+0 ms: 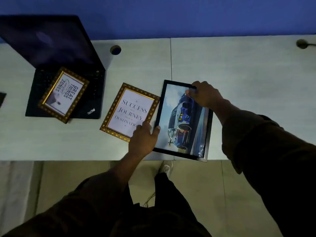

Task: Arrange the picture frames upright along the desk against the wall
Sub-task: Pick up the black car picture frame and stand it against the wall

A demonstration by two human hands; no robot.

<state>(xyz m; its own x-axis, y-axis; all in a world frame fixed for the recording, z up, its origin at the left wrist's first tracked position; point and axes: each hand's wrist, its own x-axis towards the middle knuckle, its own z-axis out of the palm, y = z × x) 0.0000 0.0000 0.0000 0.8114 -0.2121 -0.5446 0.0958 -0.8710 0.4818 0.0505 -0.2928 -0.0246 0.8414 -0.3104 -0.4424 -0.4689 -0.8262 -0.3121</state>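
Note:
A black-framed picture of a blue car (181, 124) lies near the desk's front edge, its near corner overhanging slightly. My right hand (204, 94) grips its far right corner and my left hand (144, 139) grips its near left edge, thumb on the glass. To its left a gold-framed "Success is a journey" print (129, 112) lies flat, partly under my left hand. A smaller gold-framed "Great things" print (64, 94) lies tilted on the laptop keyboard.
An open black laptop (51, 53) stands at the left. The blue wall (171, 16) runs along the back of the pale desk (248, 74). Cable holes sit at the back centre (115, 49) and at the far right (301, 43). A dark object shows at the left edge (2, 98).

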